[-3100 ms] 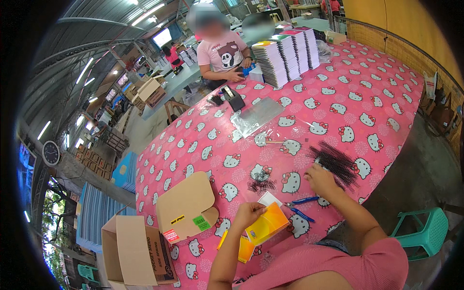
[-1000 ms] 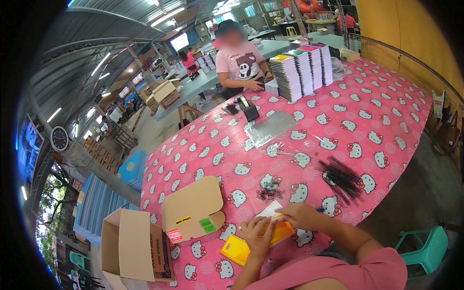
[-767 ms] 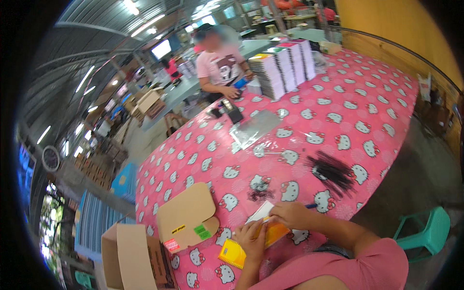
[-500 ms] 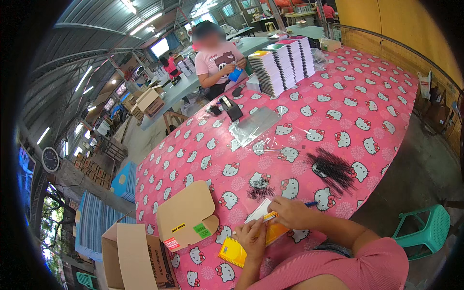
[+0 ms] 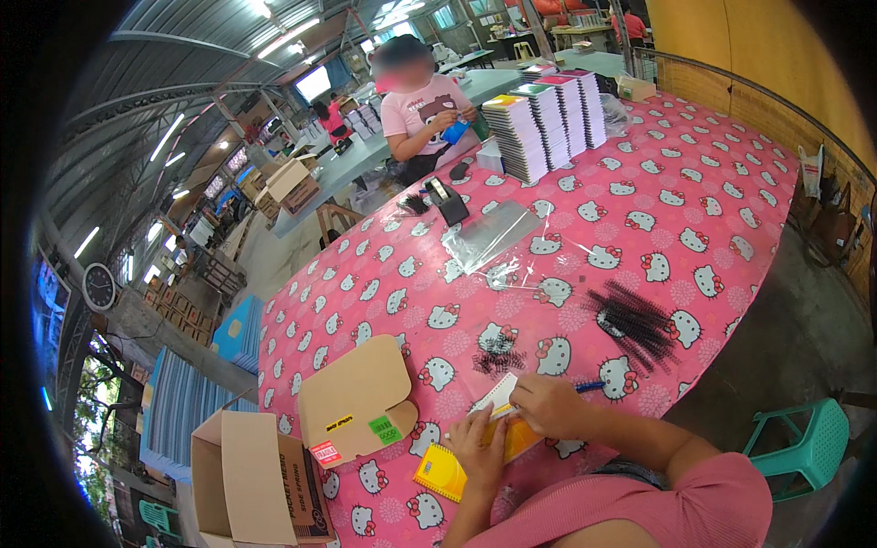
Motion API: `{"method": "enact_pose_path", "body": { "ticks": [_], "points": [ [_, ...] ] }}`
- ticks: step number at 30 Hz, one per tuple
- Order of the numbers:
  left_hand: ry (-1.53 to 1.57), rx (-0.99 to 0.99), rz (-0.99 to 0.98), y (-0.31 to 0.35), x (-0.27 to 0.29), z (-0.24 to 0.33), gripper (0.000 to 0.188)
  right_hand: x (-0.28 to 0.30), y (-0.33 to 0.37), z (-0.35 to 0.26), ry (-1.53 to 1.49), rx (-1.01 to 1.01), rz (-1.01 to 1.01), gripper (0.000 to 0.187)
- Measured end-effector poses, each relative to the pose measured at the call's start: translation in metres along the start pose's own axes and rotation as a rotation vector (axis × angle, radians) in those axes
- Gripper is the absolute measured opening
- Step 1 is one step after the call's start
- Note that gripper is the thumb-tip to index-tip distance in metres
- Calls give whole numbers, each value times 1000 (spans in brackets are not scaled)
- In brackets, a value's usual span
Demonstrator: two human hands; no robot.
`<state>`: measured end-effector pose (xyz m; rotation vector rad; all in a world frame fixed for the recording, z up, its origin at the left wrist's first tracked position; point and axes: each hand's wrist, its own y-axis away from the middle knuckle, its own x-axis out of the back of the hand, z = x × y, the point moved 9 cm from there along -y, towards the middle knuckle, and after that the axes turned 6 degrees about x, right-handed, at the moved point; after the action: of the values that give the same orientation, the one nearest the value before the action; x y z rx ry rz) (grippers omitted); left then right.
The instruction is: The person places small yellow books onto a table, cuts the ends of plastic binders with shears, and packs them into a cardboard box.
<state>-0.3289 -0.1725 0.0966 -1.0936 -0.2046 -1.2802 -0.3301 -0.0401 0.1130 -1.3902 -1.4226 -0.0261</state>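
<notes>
Notebook (image 5: 521,437): lies orange cover outward under both hands at the near edge of the pink print-covered table (image 5: 694,187), its white pages (image 5: 495,391) showing beyond the fingers.

Co-worker (image 5: 429,123): across the table, now holds a blue item (image 5: 456,132) at chest height; three seconds ago those hands were down by the notebook stacks (image 5: 546,128).

Cardboard box (image 5: 260,484): flaps up at the left, unchanged, as is the flat brown carton (image 5: 356,402) next to it.

Right hand (image 5: 548,407): the main change — three seconds ago it was at the coil pile, now it is at the notebook's upper edge. Its fingers bunch there, but I cannot tell how tightly they close or whether they hold a coil.

Left hand (image 5: 477,447): fingers bent over the notebook and closed on it, seemingly keeping it steady for the right.

Black coil pile (image 5: 635,324): now untouched, so the work appears to have shifted from picking to the notebook's edge.

Yellow spiral notebook (image 5: 438,472): just left of the hands, partly covered.

Blue-handled pliers (image 5: 590,387): laid down, now mostly hidden behind the right hand — only a handle end shows.
</notes>
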Motion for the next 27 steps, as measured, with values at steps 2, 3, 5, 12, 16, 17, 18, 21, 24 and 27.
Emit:
{"method": "enact_pose_path", "body": {
  "ticks": [2, 3, 5, 12, 16, 17, 18, 21, 24, 27],
  "points": [
    [14, -16, 26, -1, 4, 2, 30, -1, 1, 0, 7, 6, 12, 13],
    [40, -11, 3, -2, 5, 4, 28, -3, 2, 0, 21, 8, -5, 13],
    [62, -2, -19, -4, 7, 4, 25, -4, 4, 0, 31, 12, -24, 13],
    [98, -3, -32, -3, 3, 0, 24, -1, 3, 1, -13, -11, -54, 18],
    [120, -33, -30, -5, 5, 5, 24, 5, -1, -2, -44, -23, -45, 24],
    [118, -35, -30, -4, 4, 5, 24, 1, 0, 0, -45, -23, -43, 24],
    [115, -21, -36, -3, 3, 5, 24, -8, 2, 0, -27, -8, -105, 21],
    [121, -18, -47, -1, 3, 2, 24, -6, 0, -3, -35, -5, -106, 17],
    [143, -43, -51, -1, 3, 7, 25, -4, 2, -3, -10, -6, -98, 18],
    [145, -54, -53, -3, 5, 13, 25, -5, 4, -2, 88, -26, -200, 20]
  ]
}}
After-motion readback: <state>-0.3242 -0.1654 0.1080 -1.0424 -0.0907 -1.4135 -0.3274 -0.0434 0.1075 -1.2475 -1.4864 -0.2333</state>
